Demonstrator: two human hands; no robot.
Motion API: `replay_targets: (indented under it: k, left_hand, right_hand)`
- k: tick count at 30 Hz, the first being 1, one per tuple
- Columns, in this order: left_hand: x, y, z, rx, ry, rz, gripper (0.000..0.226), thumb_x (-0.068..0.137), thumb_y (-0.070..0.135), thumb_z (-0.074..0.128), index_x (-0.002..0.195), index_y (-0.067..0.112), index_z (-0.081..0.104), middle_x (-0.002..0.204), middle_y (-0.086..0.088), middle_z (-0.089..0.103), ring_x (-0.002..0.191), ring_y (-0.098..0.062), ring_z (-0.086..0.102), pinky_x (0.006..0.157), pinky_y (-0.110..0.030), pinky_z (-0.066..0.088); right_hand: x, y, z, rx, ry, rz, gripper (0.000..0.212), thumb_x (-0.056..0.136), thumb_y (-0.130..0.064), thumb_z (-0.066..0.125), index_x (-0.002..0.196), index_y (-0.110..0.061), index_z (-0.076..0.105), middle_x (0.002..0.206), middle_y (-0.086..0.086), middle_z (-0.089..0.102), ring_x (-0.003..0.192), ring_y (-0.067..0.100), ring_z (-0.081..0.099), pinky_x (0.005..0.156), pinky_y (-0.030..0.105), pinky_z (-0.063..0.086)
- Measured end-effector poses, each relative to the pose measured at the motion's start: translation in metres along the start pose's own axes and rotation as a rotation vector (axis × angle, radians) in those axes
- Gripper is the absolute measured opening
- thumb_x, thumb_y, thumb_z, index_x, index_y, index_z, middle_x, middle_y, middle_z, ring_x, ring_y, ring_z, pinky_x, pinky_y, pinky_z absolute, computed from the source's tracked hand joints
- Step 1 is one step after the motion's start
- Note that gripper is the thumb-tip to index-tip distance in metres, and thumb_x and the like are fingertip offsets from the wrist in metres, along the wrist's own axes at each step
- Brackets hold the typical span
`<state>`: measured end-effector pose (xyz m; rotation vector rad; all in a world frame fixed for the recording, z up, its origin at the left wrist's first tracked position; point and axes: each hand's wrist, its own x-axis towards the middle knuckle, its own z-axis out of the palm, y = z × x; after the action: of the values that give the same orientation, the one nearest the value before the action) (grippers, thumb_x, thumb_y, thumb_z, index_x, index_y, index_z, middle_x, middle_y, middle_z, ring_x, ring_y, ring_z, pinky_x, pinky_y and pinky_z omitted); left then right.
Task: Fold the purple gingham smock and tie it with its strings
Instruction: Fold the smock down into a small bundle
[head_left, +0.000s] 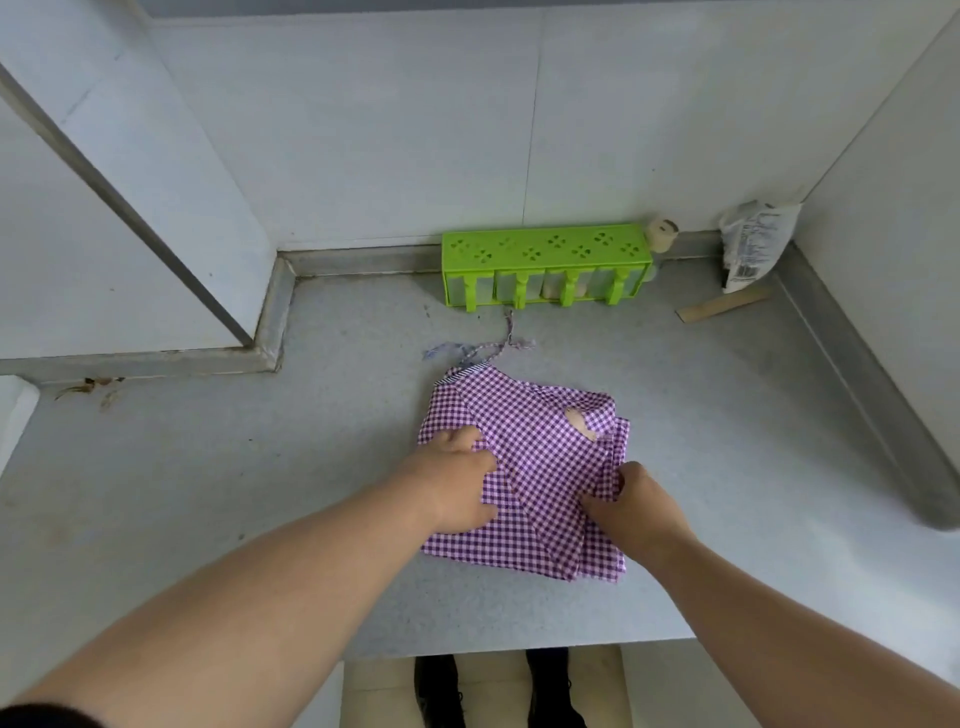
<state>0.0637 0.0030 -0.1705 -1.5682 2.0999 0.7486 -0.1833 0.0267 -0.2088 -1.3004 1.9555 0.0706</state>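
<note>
Grey speckled bench (208, 493), walled in pale panels on three sides, carrying everything in view. Purple gingham smock (540, 467) lying mid-bench, already gathered into a rough, layered square with uneven edges stacked at its right side. Strings (506, 343) trailing loose off the far corner, stretched toward a green plastic rack (545, 265) set against the far wall. White packet (753, 244) propped in the far right corner, a flat wooden stick (724, 306) just beside it on the bench.

Left hand (457, 488) on the smock's left part, fingers curled into a bunched fold: a closed grip on cloth. Right hand (634, 512) at the right edge, fingers tucked round the stacked layers, likewise gripping fabric.

Likely trouble from here: layers sliding apart if either grip lets go early, since nothing yet binds the bundle; strings lying far from both hands, so reaching for them probably means freeing a hand and risking the fold springing open; a lopsided bundle making a loose tie.
</note>
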Motion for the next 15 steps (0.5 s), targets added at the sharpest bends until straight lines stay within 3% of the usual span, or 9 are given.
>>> replay_targets:
  k: [3, 6, 8, 10, 12, 15]
  left_hand:
    - [0.005, -0.014, 0.013, -0.026, -0.003, -0.08, 0.094, 0.09, 0.064, 0.065, 0.164, 0.037, 0.013, 0.175, 0.0, -0.01, 0.161, -0.032, 0.003, 0.128, -0.052, 0.019]
    - [0.014, -0.021, 0.026, -0.009, -0.007, -0.078, 0.103, 0.09, 0.066, 0.065, 0.164, 0.042, -0.001, 0.172, 0.002, -0.026, 0.161, -0.03, -0.01, 0.129, -0.054, 0.013]
    - [0.02, -0.021, 0.033, 0.012, 0.015, -0.041, 0.105, 0.09, 0.066, 0.065, 0.164, 0.044, -0.006, 0.17, 0.002, -0.03, 0.161, -0.028, -0.015, 0.129, -0.054, 0.01]
    - [0.025, -0.019, 0.039, 0.057, 0.047, 0.012, 0.107, 0.09, 0.067, 0.064, 0.164, 0.044, -0.01, 0.17, 0.0, -0.032, 0.16, -0.027, -0.018, 0.13, -0.052, 0.006]
    - [0.032, -0.02, 0.046, 0.083, 0.046, 0.034, 0.11, 0.09, 0.072, 0.061, 0.163, 0.042, -0.015, 0.169, -0.001, -0.033, 0.159, -0.028, -0.02, 0.13, -0.052, 0.004]
    - [0.039, -0.027, 0.059, 0.124, 0.011, 0.023, 0.118, 0.086, 0.082, 0.054, 0.16, 0.039, -0.026, 0.165, -0.002, -0.041, 0.156, -0.027, -0.03, 0.125, -0.05, -0.009]
  right_hand:
    - [-0.004, 0.005, 0.006, -0.083, 0.178, -0.049, 0.059, 0.093, -0.036, 0.064, 0.144, -0.021, 0.038, 0.14, 0.005, 0.054, 0.127, 0.026, 0.054, 0.109, 0.042, 0.048]
    - [-0.012, 0.003, 0.008, -0.16, 0.391, -0.346, 0.057, 0.093, -0.021, 0.055, 0.148, -0.027, 0.04, 0.15, 0.002, 0.043, 0.143, 0.026, 0.039, 0.123, 0.044, 0.028]
    - [-0.017, -0.006, 0.01, -0.302, 0.344, -0.596, 0.051, 0.1, -0.03, 0.049, 0.151, -0.031, 0.04, 0.157, 0.0, 0.039, 0.15, 0.026, 0.032, 0.127, 0.047, 0.021]
    - [-0.017, -0.014, 0.021, -0.466, 0.23, -0.749, 0.055, 0.103, -0.051, 0.038, 0.156, -0.036, 0.034, 0.168, -0.001, 0.027, 0.156, 0.026, 0.022, 0.128, 0.049, 0.015]
    - [-0.01, -0.014, 0.035, -0.559, 0.103, -0.721, 0.068, 0.101, -0.067, 0.027, 0.162, -0.038, 0.021, 0.174, -0.001, 0.008, 0.16, 0.024, 0.005, 0.129, 0.049, 0.006]
    - [-0.001, 0.002, 0.051, -0.581, 0.017, -0.587, 0.076, 0.101, -0.071, 0.017, 0.164, -0.037, -0.009, 0.172, -0.005, -0.017, 0.159, 0.019, -0.016, 0.128, 0.043, -0.007]
